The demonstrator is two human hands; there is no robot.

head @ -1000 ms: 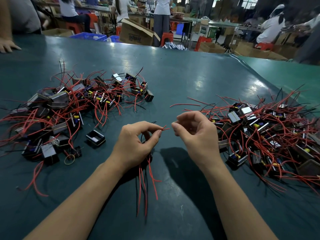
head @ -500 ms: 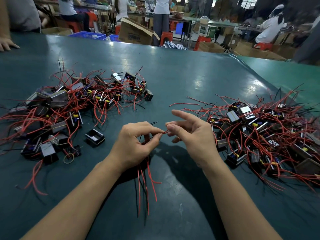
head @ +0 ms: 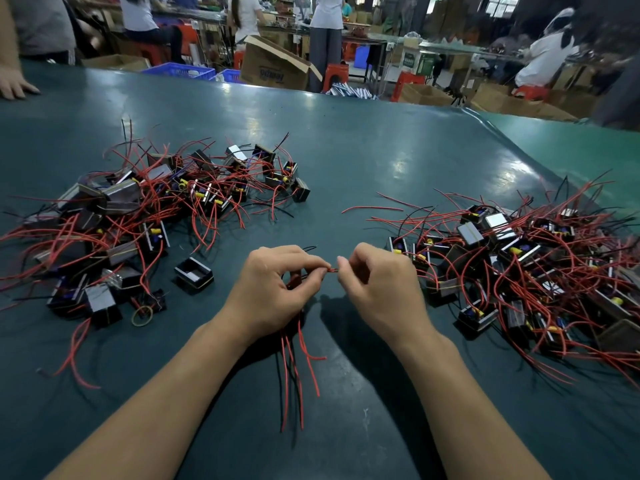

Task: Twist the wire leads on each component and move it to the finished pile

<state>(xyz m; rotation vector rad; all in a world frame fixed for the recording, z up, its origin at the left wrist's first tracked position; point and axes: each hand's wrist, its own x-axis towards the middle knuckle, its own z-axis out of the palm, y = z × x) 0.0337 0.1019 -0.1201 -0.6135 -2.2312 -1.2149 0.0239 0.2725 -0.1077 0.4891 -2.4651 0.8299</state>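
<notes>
My left hand (head: pixel 273 292) curls round a small black component, mostly hidden in the palm, and pinches its red wire lead (head: pixel 332 270) between thumb and forefinger. My right hand (head: pixel 381 289) pinches the free end of that same lead from the right. More red and black leads (head: pixel 301 368) hang from under my left hand toward me. A pile of components with red wires (head: pixel 145 216) lies at the left of the green table (head: pixel 346 161). Another pile (head: pixel 519 268) lies at the right.
A lone black component (head: pixel 194 273) and a rubber band (head: pixel 142 314) lie near the left pile. Another person's hand (head: pixel 14 85) rests on the table's far left edge. Cardboard boxes (head: pixel 273 65), stools and workers fill the room behind.
My right hand's fingers, stretched out half a second ago, have curled back into a pinch on the lead's end. My left hand has stayed in place.
</notes>
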